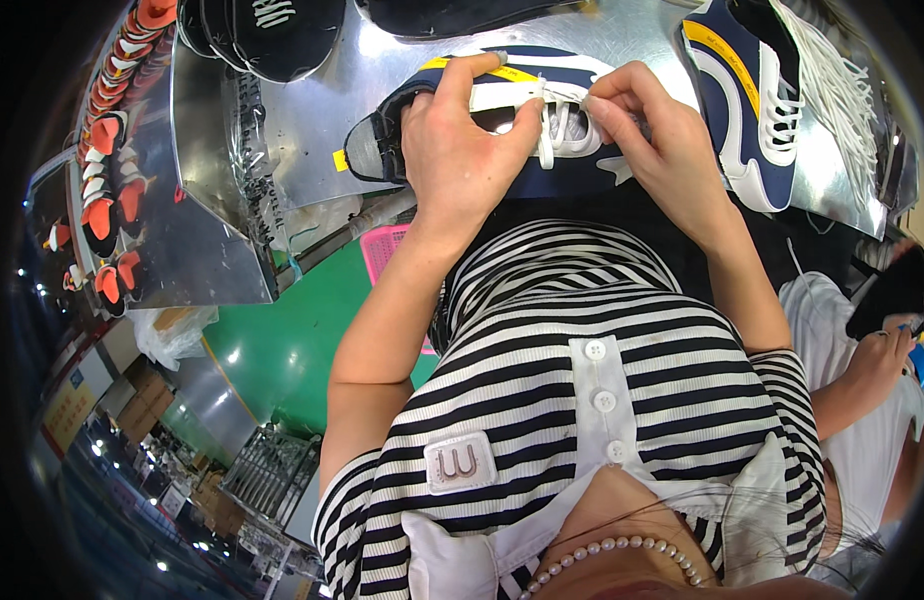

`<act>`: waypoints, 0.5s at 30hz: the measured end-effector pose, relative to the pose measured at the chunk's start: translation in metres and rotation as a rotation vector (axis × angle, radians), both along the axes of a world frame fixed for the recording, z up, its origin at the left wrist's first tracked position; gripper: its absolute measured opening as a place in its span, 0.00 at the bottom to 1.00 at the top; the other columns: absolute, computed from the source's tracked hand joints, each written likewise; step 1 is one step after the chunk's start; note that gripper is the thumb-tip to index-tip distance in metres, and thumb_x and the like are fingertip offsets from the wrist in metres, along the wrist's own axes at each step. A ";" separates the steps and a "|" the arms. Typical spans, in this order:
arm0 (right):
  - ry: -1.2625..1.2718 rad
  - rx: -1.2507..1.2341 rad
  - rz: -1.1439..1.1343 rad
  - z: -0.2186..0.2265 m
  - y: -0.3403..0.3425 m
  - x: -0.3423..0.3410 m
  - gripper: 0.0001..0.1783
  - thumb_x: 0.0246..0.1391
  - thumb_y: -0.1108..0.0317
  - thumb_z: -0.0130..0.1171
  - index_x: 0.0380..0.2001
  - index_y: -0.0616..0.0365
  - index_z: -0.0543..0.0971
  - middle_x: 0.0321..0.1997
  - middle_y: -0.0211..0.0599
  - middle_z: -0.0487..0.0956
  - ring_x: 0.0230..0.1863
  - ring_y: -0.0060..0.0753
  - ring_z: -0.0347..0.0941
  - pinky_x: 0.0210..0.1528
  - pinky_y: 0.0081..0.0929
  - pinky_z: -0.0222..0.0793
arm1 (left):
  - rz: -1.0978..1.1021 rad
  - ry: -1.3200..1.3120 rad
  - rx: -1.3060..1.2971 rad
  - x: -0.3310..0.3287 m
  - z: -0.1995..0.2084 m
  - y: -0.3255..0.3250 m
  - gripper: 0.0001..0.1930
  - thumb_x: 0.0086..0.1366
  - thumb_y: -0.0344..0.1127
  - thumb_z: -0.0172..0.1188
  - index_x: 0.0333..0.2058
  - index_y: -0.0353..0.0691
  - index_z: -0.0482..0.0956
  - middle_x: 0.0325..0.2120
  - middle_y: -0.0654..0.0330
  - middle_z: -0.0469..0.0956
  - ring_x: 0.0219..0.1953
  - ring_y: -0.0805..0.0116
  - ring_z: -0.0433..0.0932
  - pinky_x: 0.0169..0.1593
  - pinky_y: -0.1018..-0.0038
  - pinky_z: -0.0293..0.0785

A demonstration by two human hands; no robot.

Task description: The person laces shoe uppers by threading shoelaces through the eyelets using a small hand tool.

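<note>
A navy, white and yellow sneaker (552, 184) lies on the metal worktop, its heel to the left and its toe to the right. My left hand (457, 150) grips its upper from above, thumb by the eyelets and fingers over the far side. White shoelace (546, 150) runs through part of the eyelets, with a loop hanging over the tongue. At the right end of the lacing, my right hand (657, 135) pinches the lace between thumb and forefinger. The fingertips hide the exact spot where the lace is held.
A second sneaker (747, 100) with laces in it stands to the right, beside a thick bundle of white laces (832, 110). Black shoes (272, 35) sit at the far left of the metal worktop (322, 110). A pink basket (382, 250) is below its edge. Another person's hand (877, 360) works at right.
</note>
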State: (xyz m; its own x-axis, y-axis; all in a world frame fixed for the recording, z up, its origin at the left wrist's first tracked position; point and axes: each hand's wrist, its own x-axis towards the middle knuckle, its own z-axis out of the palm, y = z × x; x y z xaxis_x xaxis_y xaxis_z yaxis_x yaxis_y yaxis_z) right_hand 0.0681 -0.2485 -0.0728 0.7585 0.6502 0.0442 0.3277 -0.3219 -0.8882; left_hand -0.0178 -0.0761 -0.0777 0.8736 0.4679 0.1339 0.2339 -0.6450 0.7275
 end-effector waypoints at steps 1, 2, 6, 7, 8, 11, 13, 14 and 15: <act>-0.027 -0.026 0.009 0.000 0.000 0.001 0.09 0.61 0.64 0.56 0.37 0.60 0.73 0.26 0.38 0.79 0.25 0.36 0.77 0.28 0.29 0.69 | 0.000 -0.001 -0.008 0.000 0.000 0.000 0.22 0.51 0.35 0.71 0.44 0.35 0.77 0.34 0.55 0.83 0.36 0.68 0.81 0.43 0.73 0.75; -0.054 -0.051 0.019 0.000 0.001 0.001 0.09 0.61 0.64 0.56 0.37 0.60 0.73 0.25 0.37 0.79 0.25 0.36 0.77 0.27 0.29 0.68 | 0.002 -0.003 -0.015 0.000 -0.001 0.000 0.22 0.51 0.35 0.72 0.44 0.35 0.77 0.34 0.55 0.83 0.36 0.68 0.81 0.43 0.73 0.75; -0.022 -0.151 0.012 0.006 0.004 0.002 0.09 0.60 0.64 0.55 0.36 0.59 0.73 0.22 0.37 0.78 0.24 0.37 0.76 0.26 0.31 0.67 | -0.006 -0.036 0.012 -0.001 -0.003 0.000 0.22 0.51 0.35 0.72 0.44 0.34 0.77 0.34 0.55 0.83 0.36 0.68 0.81 0.43 0.73 0.75; -0.067 -0.147 0.029 0.005 0.004 0.002 0.09 0.60 0.64 0.55 0.35 0.59 0.74 0.21 0.37 0.77 0.23 0.38 0.75 0.26 0.32 0.66 | -0.010 -0.029 0.019 -0.003 -0.002 0.000 0.22 0.51 0.35 0.72 0.44 0.34 0.77 0.34 0.55 0.82 0.37 0.67 0.81 0.44 0.73 0.75; -0.113 -0.143 0.045 0.005 0.004 0.003 0.09 0.60 0.63 0.55 0.35 0.58 0.74 0.20 0.38 0.76 0.23 0.40 0.75 0.26 0.33 0.66 | -0.016 -0.024 0.025 -0.003 -0.002 0.000 0.22 0.51 0.35 0.72 0.44 0.34 0.77 0.35 0.54 0.82 0.37 0.67 0.81 0.44 0.73 0.75; -0.158 -0.122 0.113 0.004 0.006 0.006 0.08 0.61 0.68 0.56 0.35 0.62 0.73 0.22 0.35 0.76 0.23 0.28 0.72 0.27 0.23 0.65 | -0.016 -0.030 0.004 -0.004 -0.002 0.001 0.23 0.51 0.34 0.72 0.45 0.34 0.77 0.35 0.55 0.82 0.37 0.68 0.81 0.44 0.74 0.75; -0.189 -0.136 0.124 0.004 0.006 0.007 0.08 0.60 0.68 0.57 0.35 0.62 0.73 0.22 0.36 0.76 0.23 0.30 0.72 0.27 0.24 0.65 | -0.030 -0.047 -0.001 -0.005 -0.002 0.002 0.23 0.52 0.33 0.72 0.45 0.33 0.77 0.35 0.55 0.82 0.38 0.69 0.80 0.44 0.75 0.75; -0.218 -0.152 0.135 0.004 0.006 0.008 0.08 0.60 0.67 0.57 0.35 0.61 0.73 0.22 0.36 0.76 0.23 0.32 0.73 0.27 0.25 0.65 | -0.044 -0.061 -0.008 -0.005 -0.003 0.002 0.23 0.52 0.33 0.71 0.46 0.33 0.76 0.36 0.56 0.82 0.38 0.71 0.80 0.43 0.76 0.75; -0.218 -0.151 0.135 0.005 0.006 0.009 0.08 0.60 0.67 0.57 0.35 0.61 0.73 0.22 0.36 0.76 0.23 0.32 0.73 0.27 0.25 0.65 | -0.043 -0.061 -0.007 -0.005 -0.006 0.003 0.23 0.52 0.33 0.71 0.46 0.33 0.76 0.36 0.56 0.82 0.38 0.71 0.80 0.43 0.76 0.75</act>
State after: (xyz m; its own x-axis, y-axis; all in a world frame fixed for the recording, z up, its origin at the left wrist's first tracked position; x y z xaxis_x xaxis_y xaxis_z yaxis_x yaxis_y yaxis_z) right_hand 0.0769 -0.2424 -0.0675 0.6479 0.7563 0.0913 0.5542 -0.3858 -0.7376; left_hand -0.0233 -0.0730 -0.0842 0.8833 0.4308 0.1849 0.1606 -0.6486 0.7440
